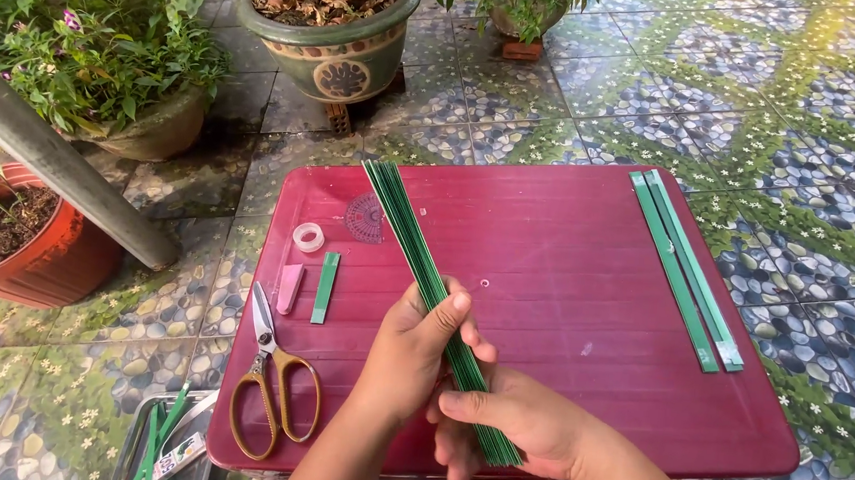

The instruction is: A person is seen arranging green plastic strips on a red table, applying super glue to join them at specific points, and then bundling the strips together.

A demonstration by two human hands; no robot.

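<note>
green thin strips gathered into a bundle (425,280) run from the upper middle of the frame down toward the lower middle, slanting over a dark red plastic surface (565,280). left hand (414,354) has its grip closed around the bundle at mid-length, thumb and fingers wrapped over the strips. right hand (515,427), just below it, has its grip closed on the lower end, thumb laid across the top. at the left of the surface lie scissors with tan handles (272,380), a short green strip piece (325,287), a pink clip-like piece (289,287) and a small roll of clear tape (308,237). two long green strips (686,268) lie side by side near the right edge. potted plants (337,23) stand on the patterned tile floor (817,117) in the upper left.
</note>
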